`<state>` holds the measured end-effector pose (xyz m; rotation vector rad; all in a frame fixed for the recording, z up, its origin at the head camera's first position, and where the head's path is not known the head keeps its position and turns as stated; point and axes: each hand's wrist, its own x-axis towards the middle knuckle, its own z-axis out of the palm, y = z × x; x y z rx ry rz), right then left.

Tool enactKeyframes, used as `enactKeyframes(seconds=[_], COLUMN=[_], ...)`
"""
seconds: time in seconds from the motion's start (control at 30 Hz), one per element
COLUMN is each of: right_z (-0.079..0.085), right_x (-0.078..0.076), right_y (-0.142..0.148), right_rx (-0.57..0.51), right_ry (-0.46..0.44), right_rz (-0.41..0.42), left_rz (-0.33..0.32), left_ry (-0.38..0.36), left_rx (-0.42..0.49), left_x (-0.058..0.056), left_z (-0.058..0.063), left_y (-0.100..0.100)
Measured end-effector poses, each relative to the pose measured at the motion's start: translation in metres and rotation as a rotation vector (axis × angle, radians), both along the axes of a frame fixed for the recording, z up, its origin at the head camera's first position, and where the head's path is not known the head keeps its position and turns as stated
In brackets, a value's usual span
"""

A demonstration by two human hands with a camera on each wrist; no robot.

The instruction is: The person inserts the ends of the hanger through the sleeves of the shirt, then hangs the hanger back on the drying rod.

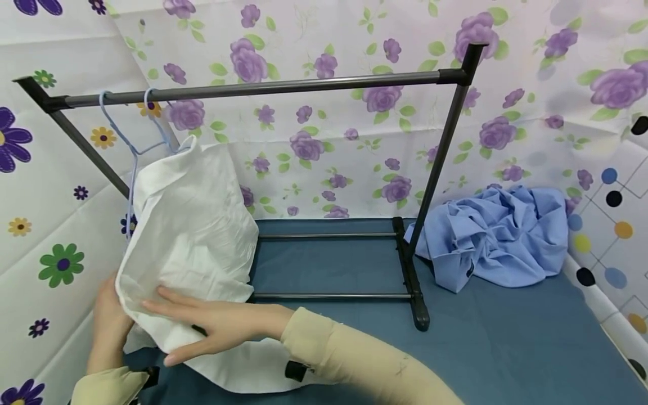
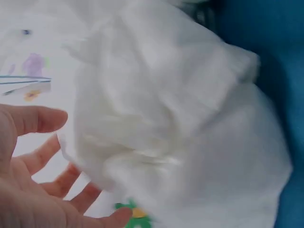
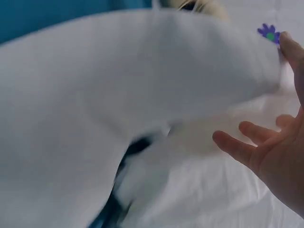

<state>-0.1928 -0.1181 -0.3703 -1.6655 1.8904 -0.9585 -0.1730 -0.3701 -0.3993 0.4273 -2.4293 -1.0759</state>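
A white garment [image 1: 197, 214] with a folded edge at its top hangs from a light-blue hanger [image 1: 161, 126] on the rack's rail. Its lower part trails onto the blue surface. At the garment's left edge is my left hand [image 1: 110, 315], partly hidden by cloth in the head view. The left wrist view shows that hand's fingers [image 2: 64, 183] spread loosely beside the white cloth, pinching nothing. Across the front of the garment lies my right hand [image 1: 212, 323], fingers extended and thumb apart. In the right wrist view its fingers [image 3: 237, 147] are spread near the cloth.
A dark metal rack [image 1: 298, 85] stands on the blue surface [image 1: 486, 343], with a second blue hanger [image 1: 113, 124] hooked at the rail's left. Light-blue crumpled cloth [image 1: 506, 236] lies right of the rack. Flower-printed sheets [image 1: 314, 185] hang behind and at the left.
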Motion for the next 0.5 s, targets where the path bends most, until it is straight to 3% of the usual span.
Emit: enactKeyframes(seconds=[0.13, 0.27, 0.33, 0.4, 0.5], right_z=[-0.007, -0.011, -0.01, -0.007, 0.0], right_x=[-0.008, -0.015, -0.015, -0.013, -0.007], right_y=[0.031, 0.062, 0.078, 0.095, 0.121], right_rx=[0.009, 0.004, -0.006, -0.027, -0.086], right_ry=[-0.037, 0.042, 0.111, 0.174, 0.239], right_rz=[-0.001, -0.05, -0.095, -0.146, -0.205], left_rz=[0.136, 0.294, 0.347, 0.37, 0.331], left_ry=[0.055, 0.248, 0.307, 0.363, 0.442], left_rx=[0.064, 0.13, 0.139, 0.149, 0.165], left_x=[0.012, 0.03, 0.041, 0.05, 0.063], left_z=[0.02, 0.045, 0.059, 0.072, 0.087], left_y=[0.011, 0.027, 0.038, 0.048, 0.068])
